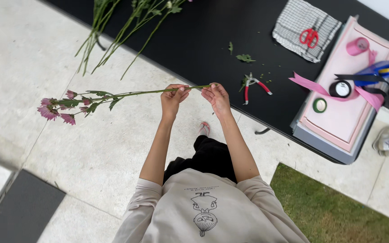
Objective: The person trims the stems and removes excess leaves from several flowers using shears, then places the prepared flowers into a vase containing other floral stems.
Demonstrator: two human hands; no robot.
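Standing over the black table (212, 40), I note pink paper sheets (345, 112) stacked at its right end, weighted by ribbon spools (340, 88). Loose stems (113, 31) overhang the far edge. I hold one pink-flowered stem (113, 95) level over the floor, blooms clear of the table edge. My left hand (173, 99) is closed round mid-stem as support; my right hand (217, 98) pinches the cut end. Red-handled pruners (253, 85) lie just beside my right hand; red scissors (309, 37) rest on a checked cloth (293, 20).
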